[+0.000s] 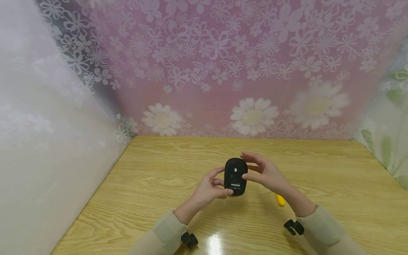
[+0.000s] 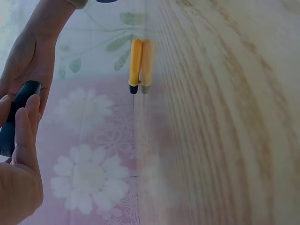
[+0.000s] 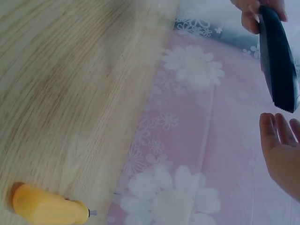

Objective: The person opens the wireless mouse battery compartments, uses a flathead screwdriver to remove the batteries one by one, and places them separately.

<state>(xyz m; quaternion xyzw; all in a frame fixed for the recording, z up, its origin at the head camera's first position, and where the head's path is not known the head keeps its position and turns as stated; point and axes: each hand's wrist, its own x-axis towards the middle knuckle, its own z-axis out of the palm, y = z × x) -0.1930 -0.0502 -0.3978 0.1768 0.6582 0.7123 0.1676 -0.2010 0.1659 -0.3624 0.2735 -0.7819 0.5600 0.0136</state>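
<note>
A black computer mouse (image 1: 236,177) is held up above the table, its underside with a white logo and label turned toward the head camera. My left hand (image 1: 208,189) grips its lower left part, thumb on the underside and fingers behind. At its right side is my right hand (image 1: 266,173), the thumb over the edge in the head view. In the right wrist view the fingers (image 3: 272,136) of that hand are fairly straight, with a small gap to the mouse (image 3: 280,65). A yellow-handled screwdriver (image 1: 280,199) lies on the table, partly hidden by the right forearm.
The wood-grain table (image 1: 153,159) meets a pink flowered backdrop (image 1: 204,106) at its far edge. A white sheet (image 1: 47,141) stands on the left, another with leaf prints (image 1: 387,141) on the right. Black devices (image 1: 189,241) are worn at both wrists.
</note>
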